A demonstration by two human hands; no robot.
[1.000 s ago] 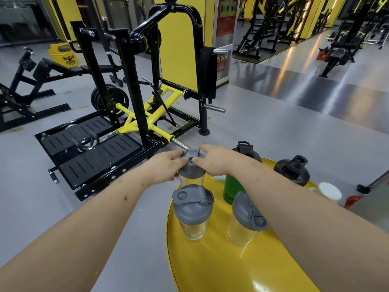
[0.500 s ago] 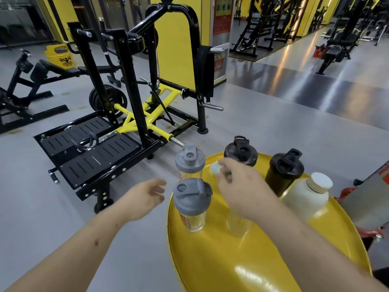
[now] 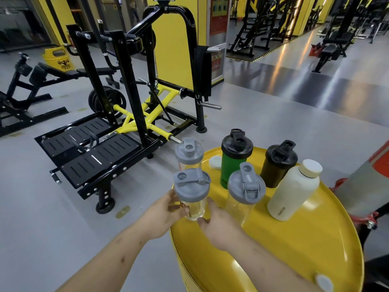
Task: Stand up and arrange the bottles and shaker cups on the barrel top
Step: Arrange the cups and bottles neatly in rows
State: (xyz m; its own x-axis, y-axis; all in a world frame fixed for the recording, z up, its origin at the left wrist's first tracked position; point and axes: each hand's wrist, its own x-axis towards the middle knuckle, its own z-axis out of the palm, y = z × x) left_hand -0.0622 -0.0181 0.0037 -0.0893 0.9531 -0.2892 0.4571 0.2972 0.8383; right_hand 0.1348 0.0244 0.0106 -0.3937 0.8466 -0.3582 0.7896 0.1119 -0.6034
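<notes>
On the yellow barrel top (image 3: 284,249) stand three clear shaker cups with grey lids, all upright. Both my hands wrap the base of the nearest clear cup (image 3: 192,194) at the barrel's left edge: my left hand (image 3: 166,211) on its left side, my right hand (image 3: 219,226) on its right. A second clear cup (image 3: 189,154) stands behind it, a third clear cup (image 3: 245,188) to its right. Behind are a green shaker with black lid (image 3: 234,159), a dark shaker (image 3: 277,165) and a cream bottle (image 3: 294,190).
A small white cap (image 3: 215,162) lies on the barrel beside the green shaker. A white bung (image 3: 324,282) sits near the barrel's front rim. A black and yellow gym machine (image 3: 130,114) stands on the grey floor to the left. A red and grey object (image 3: 368,186) is at the right.
Both hands left the far clear cup's lid, pulled back, and now close around the base of the nearest clear cup. The view has tilted, showing more of the barrel.
</notes>
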